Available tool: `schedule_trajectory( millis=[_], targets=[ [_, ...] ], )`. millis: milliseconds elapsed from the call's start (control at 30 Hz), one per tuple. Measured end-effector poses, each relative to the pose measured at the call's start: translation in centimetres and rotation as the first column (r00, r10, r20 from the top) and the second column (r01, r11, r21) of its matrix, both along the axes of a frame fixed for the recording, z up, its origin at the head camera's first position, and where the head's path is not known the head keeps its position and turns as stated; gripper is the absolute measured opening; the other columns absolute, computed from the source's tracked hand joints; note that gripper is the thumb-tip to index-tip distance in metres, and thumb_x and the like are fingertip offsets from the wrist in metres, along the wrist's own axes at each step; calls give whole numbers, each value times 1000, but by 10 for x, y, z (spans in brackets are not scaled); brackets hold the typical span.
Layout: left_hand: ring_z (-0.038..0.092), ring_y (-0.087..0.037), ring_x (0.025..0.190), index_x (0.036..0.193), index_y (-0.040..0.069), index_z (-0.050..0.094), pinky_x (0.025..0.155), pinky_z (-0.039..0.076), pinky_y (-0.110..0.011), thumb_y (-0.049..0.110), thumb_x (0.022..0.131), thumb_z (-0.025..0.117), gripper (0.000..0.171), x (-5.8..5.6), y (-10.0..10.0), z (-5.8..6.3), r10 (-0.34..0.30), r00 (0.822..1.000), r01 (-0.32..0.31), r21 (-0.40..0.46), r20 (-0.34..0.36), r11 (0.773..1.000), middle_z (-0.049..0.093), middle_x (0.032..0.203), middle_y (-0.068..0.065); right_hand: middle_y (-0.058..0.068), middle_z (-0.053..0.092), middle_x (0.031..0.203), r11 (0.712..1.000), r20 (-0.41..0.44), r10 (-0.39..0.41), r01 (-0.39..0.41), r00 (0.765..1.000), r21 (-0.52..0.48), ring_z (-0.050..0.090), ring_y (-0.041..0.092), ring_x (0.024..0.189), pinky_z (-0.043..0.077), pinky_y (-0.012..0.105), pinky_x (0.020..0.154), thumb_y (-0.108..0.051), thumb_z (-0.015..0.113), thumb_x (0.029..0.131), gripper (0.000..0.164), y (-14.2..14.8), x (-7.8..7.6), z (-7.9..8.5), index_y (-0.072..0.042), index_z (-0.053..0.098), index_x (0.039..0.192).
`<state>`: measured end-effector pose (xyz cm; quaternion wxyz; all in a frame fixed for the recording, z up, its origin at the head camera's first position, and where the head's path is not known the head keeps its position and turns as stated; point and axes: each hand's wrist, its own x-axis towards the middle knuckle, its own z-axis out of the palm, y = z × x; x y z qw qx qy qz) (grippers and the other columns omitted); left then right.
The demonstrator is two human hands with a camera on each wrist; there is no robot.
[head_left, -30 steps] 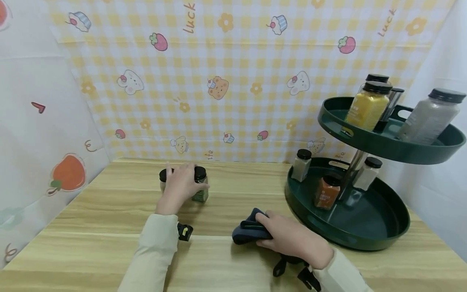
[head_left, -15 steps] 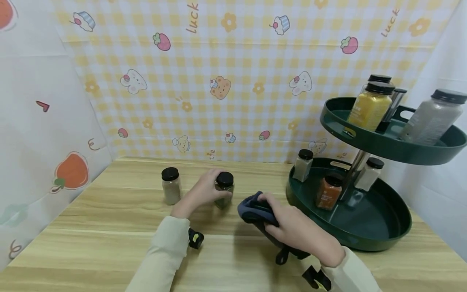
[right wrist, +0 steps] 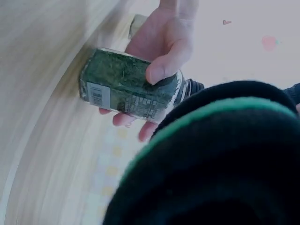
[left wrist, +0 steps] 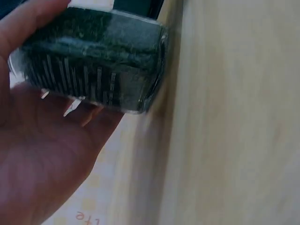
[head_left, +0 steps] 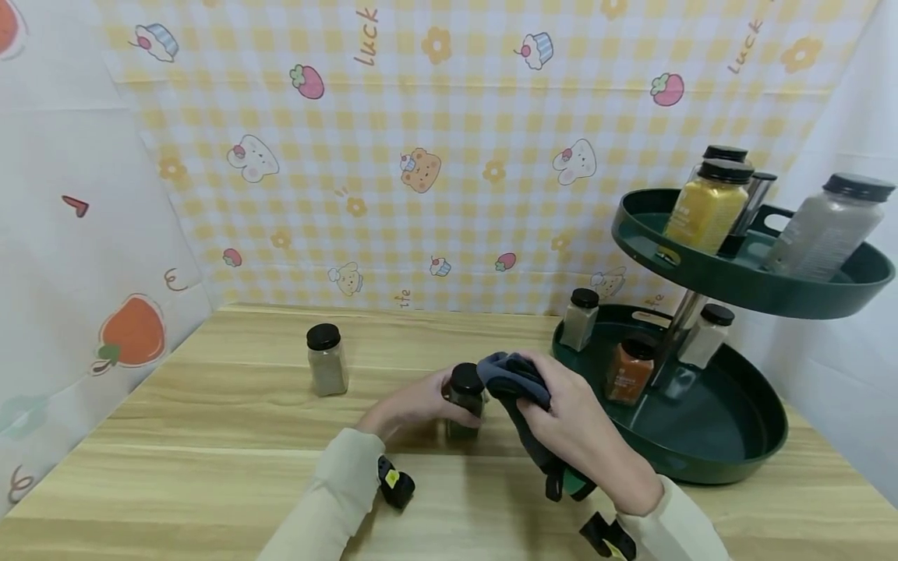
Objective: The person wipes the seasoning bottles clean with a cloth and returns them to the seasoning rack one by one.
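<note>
In the head view my left hand point(head_left: 414, 401) grips a square clear jar point(head_left: 464, 401) with a black lid. Dark green dried herbs fill the jar point(right wrist: 126, 82), as the right wrist view shows; the thumb lies along one side and fingers wrap beneath. A printed label side of the herb jar point(left wrist: 93, 61) faces the left wrist camera. My right hand point(head_left: 575, 417) holds a folded dark blue-grey cloth point(head_left: 515, 382) beside the jar's lid. Close up, the cloth point(right wrist: 211, 150) has a green edge and covers part of the lid.
A jar of greyish powder point(head_left: 327, 368) with a black lid stands on the wooden table point(head_left: 175, 436) at left. On the right is a dark green two-tier rack point(head_left: 701, 463). An orange-red spice jar point(head_left: 629, 374) sits low; a yellow jar point(head_left: 705, 210) stands on top.
My left hand has carried the herb jar rightward and nearer, away from the greyish jar. My right hand has lifted the cloth and brought it up against the jar.
</note>
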<state>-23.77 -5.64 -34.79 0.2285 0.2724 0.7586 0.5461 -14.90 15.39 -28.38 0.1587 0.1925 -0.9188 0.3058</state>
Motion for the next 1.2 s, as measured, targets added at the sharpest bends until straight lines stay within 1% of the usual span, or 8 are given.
schedule_trajectory(
  millis=[200,333,500,700,833,933,1033,1200],
  targets=[
    [50,-10,110,119,18,55,104,32,-38,11,72,77,53,6,6,6,-175,984,177,-80,32,981,56,120,5,6,64,111,1000,7,29,-29,1000,-6,63,20,96,52,41,80,-23,73,80,52,-1,0,-1,-12,51,126],
    [51,-9,97,106,16,58,96,36,-32,6,71,77,41,9,9,11,-237,969,243,-93,65,966,58,105,7,-3,62,99,994,-91,90,-84,992,64,58,10,84,49,30,73,-11,74,77,36,0,0,-2,-12,60,110],
    [52,-10,93,103,18,60,93,36,-32,6,67,77,41,10,7,11,-200,978,205,-88,65,975,60,100,6,-4,61,100,981,-114,167,-153,979,118,57,9,86,47,29,73,6,67,72,42,2,-1,-2,-16,57,107],
    [50,-15,89,108,14,56,84,39,-30,4,65,74,48,8,0,9,-133,987,137,-35,92,990,57,100,0,-1,65,110,970,-133,229,-215,964,115,63,14,95,51,34,78,6,68,75,50,1,-1,-5,-20,56,116],
    [50,-15,94,114,13,55,89,38,-29,1,66,74,52,3,-1,6,-131,988,131,9,85,991,56,105,0,-4,63,115,961,-164,267,-251,950,114,62,14,103,52,36,81,8,67,76,56,0,-2,-8,-24,57,121],
    [51,-15,96,115,15,57,91,37,-30,2,65,75,54,3,-1,6,-116,990,117,-7,84,993,57,108,0,-7,63,115,962,-182,261,-240,948,130,61,14,105,52,37,83,6,69,75,55,-1,-2,-9,-26,59,119],
    [51,-16,92,112,15,57,86,39,-30,1,64,74,53,4,0,8,-132,987,135,-35,91,990,57,104,-1,-8,63,114,966,-184,236,-210,954,147,61,13,105,51,38,84,8,70,74,55,0,-3,-10,-27,60,116],
    [51,-15,81,108,14,55,74,44,-27,0,64,72,49,7,2,13,-218,970,227,-83,111,970,55,94,-1,-8,62,113,977,-130,153,-130,980,169,60,15,105,50,39,83,21,61,67,67,7,-9,-12,-26,61,115]
  ],
)
